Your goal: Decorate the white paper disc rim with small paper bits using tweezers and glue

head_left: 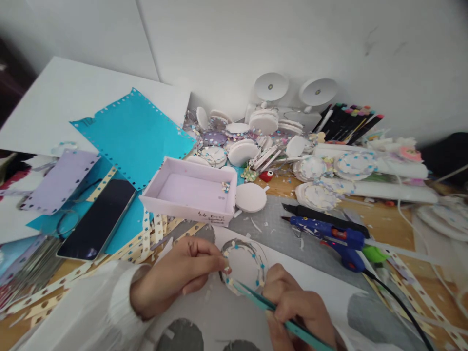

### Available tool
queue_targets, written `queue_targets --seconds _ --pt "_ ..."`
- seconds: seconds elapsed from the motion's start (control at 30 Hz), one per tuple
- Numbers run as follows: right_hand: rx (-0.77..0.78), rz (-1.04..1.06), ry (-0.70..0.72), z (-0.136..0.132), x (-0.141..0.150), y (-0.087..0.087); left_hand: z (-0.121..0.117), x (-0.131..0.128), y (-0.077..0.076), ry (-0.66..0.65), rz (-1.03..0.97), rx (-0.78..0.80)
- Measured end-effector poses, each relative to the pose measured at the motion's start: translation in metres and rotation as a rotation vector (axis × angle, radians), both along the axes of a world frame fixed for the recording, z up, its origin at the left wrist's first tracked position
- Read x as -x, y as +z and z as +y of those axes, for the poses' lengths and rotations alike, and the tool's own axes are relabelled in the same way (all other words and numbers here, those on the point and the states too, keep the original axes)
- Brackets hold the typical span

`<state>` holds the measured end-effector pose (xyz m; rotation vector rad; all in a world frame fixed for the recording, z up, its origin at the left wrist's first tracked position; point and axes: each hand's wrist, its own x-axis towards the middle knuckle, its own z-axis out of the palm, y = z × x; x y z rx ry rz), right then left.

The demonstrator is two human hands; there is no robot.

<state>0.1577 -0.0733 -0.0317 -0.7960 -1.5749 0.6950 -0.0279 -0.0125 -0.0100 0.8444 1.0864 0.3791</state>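
Note:
In front of me is a round white disc (245, 263) ringed with wire and small blue and pale star-like pieces. My left hand (186, 268) pinches at its left rim; whether the fingertips hold the rim itself or a tiny piece on it is hard to make out. Teal tweezers (268, 304) are gripped in my right hand (298, 307), their tips touching or just over the disc's lower left edge. Beyond the disc stands a lilac box (190, 214) with a few tiny pieces in its right corner.
A blue glue gun (329, 234) with a black cord lies to the right. Stacked white discs (244, 151) and black markers (347, 122) fill the back. On the left are a phone (98, 219), a punched blue sheet (135, 136) and cream punched strips (47, 292).

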Motion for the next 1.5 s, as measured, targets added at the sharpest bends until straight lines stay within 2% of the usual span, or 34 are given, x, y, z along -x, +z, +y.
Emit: queue_targets --seconds 0.13,0.23,0.37,0.53,0.77,0.93,1.03,1.13,1.23,1.3,1.37,1.5 --pt "-0.02 -0.104 0.044 0.001 -0.003 -0.001 0.0 0.0 -0.002 -0.006 -0.004 -0.008" --pt "-0.026 -0.082 0.022 -0.001 -0.005 -0.007 -0.002 -0.001 -0.001 -0.005 -0.01 -0.041" --pt "-0.093 0.041 -0.092 -0.005 -0.005 -0.014 -0.001 0.001 0.002 -0.003 -0.022 -0.143" --pt "-0.106 0.152 -0.273 -0.006 0.002 -0.011 0.007 0.009 0.001 -0.052 0.047 -0.263" --pt "-0.145 0.121 -0.171 -0.004 0.001 -0.012 0.018 0.015 -0.003 -0.197 0.246 -0.512" --pt "-0.192 0.054 -0.108 0.0 0.001 -0.012 0.016 0.016 -0.001 -0.156 0.367 -0.686" --pt "-0.211 0.05 -0.086 0.002 0.0 -0.011 0.013 0.02 0.0 -0.032 0.392 -0.845" --pt "-0.204 0.064 -0.086 0.003 0.0 -0.009 0.01 0.026 0.0 0.13 0.323 -0.814" --pt "-0.203 0.022 -0.07 0.005 -0.001 -0.006 0.006 0.031 -0.004 0.188 0.225 -0.724" --pt "-0.233 -0.009 -0.062 0.005 -0.003 -0.007 0.003 0.032 -0.006 0.169 0.187 -0.715" --pt "-0.269 -0.041 -0.024 0.005 -0.007 -0.008 -0.002 0.031 -0.008 0.094 0.15 -0.714" --pt "-0.23 -0.184 0.153 0.005 -0.017 -0.009 -0.009 0.028 -0.006 -0.067 0.086 -0.662"
